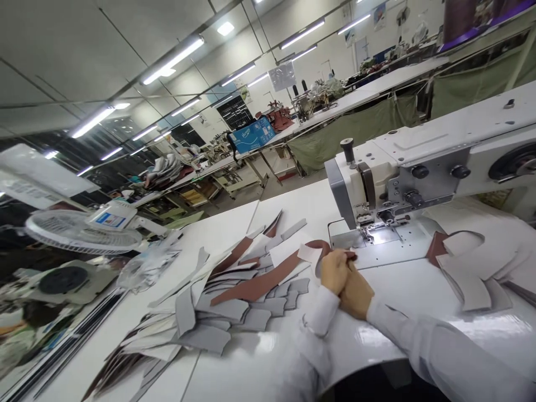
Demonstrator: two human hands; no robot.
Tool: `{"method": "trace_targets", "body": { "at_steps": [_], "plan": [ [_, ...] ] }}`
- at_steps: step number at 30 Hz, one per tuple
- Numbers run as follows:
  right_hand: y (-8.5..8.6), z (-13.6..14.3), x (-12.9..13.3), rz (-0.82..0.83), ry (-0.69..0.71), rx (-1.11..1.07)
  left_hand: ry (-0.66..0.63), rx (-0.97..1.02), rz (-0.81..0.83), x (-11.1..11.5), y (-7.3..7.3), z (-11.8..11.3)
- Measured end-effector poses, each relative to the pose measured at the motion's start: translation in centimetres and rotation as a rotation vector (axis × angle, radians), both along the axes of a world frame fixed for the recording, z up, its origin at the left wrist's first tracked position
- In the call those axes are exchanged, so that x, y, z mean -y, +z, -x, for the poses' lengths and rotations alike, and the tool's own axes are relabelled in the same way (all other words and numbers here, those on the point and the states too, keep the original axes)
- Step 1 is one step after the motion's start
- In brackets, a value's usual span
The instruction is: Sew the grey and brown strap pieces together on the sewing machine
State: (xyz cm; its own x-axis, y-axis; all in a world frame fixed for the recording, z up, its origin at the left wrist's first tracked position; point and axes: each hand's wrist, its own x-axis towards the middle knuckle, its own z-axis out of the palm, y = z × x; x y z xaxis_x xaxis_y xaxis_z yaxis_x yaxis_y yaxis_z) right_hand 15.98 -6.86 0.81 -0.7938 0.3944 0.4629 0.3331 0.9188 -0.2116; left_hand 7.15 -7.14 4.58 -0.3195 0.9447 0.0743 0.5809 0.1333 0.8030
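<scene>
Close together at the front of the sewing machine (377, 184), my two hands meet over the white table. My left hand (334, 272) is closed on a reddish-brown strip of material (262, 283) with a pale backing, which loops up and trails left across a pile of cut pieces. Just beside and partly behind it, my right hand (355, 290) is closed too, at the same end of the strip; its fingertips are largely hidden. Both are left of and nearer than the lit needle area (379, 234). Grey-backed cut pieces (209, 312) lie spread in overlapping layers to the left.
More pale-backed pieces (477, 262) lie right of the needle area. A white fan (84, 229) and a clear plastic bag (148, 262) stand at the left. Across the aisle, a blue box (251, 137) sits on another worktable.
</scene>
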Motion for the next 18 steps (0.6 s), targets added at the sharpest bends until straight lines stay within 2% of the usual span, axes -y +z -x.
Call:
{"method": "trace_targets", "body": {
  "at_steps": [3,4,6,8,11,14,18],
  "plan": [
    [1.0,-1.6,1.6,0.044,0.126,-0.31,0.16,0.753,-0.237,4.6,-0.2,1.9],
    [1.6,-2.2,2.1,0.064,0.136,-0.424,0.188,0.934,-0.282,6.1,-0.2,2.3],
    [2.8,-2.9,2.9,0.076,0.087,-0.564,0.22,1.163,-0.342,8.6,0.0,2.5],
    [3.9,-3.0,3.4,0.062,0.047,-0.588,0.236,1.251,-0.38,10.5,0.2,2.1],
    [4.9,-2.4,3.9,0.026,0.12,-0.549,0.239,1.288,-0.413,12.3,0.6,1.1],
    [4.9,-1.8,4.5,-0.013,0.218,-0.538,0.232,1.281,-0.427,13.5,1.1,0.4],
    [4.5,-1.9,5.5,0.007,0.264,-0.498,0.212,1.245,-0.391,14.8,1.1,0.0]
  ]
}}
